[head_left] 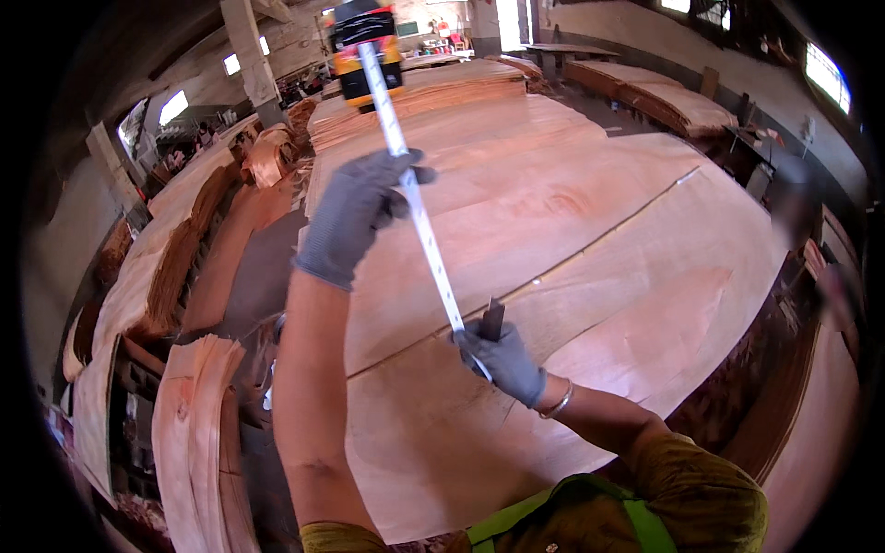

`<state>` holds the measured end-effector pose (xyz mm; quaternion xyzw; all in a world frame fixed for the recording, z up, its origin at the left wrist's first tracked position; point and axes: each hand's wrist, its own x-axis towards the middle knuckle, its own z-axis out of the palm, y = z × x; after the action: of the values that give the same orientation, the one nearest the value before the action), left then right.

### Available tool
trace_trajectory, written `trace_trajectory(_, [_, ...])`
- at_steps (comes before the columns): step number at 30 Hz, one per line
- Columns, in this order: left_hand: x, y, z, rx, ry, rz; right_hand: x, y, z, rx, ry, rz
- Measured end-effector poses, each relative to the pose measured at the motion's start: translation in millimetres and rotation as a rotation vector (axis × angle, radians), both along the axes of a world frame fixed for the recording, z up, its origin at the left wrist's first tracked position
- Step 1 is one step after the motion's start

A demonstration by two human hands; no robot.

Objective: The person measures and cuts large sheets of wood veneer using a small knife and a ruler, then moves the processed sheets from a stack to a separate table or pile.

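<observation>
My left hand (361, 217), in a grey glove, is raised over the wood sheets with its fingers closed around the white tape of a tape measure. The black, yellow and red case (367, 60) of the tape measure hangs beyond that hand, at the top. From there the white tape (430, 244) runs slanting down to my right hand (507, 359), also gloved, which grips it near its lower end. A small dark flat piece (493, 319) sticks up from the right hand; its kind is unclear. Below lies a broad, pale wood veneer sheet (415, 470).
A long thin stick (599, 242) lies slantwise across the veneer. Further veneer stacks stand at the back (452, 88), at the left (171, 249), at the near left (198, 433) and at the back right (654, 92). A pillar (249, 60) rises at the back left. The right edge is blurred.
</observation>
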<state>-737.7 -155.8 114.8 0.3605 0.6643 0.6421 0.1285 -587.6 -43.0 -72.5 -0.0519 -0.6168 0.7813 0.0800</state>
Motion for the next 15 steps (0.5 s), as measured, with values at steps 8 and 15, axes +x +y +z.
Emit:
trace_trajectory(8, [16, 5, -10, 0.233, -0.061, 0.041, 70, 71, -62, -0.403, -0.216, 0.142])
trace_trajectory(15, [159, 35, -57, 0.217, -0.095, 0.040, 130, 112, -42, -0.011, 0.192, -0.354])
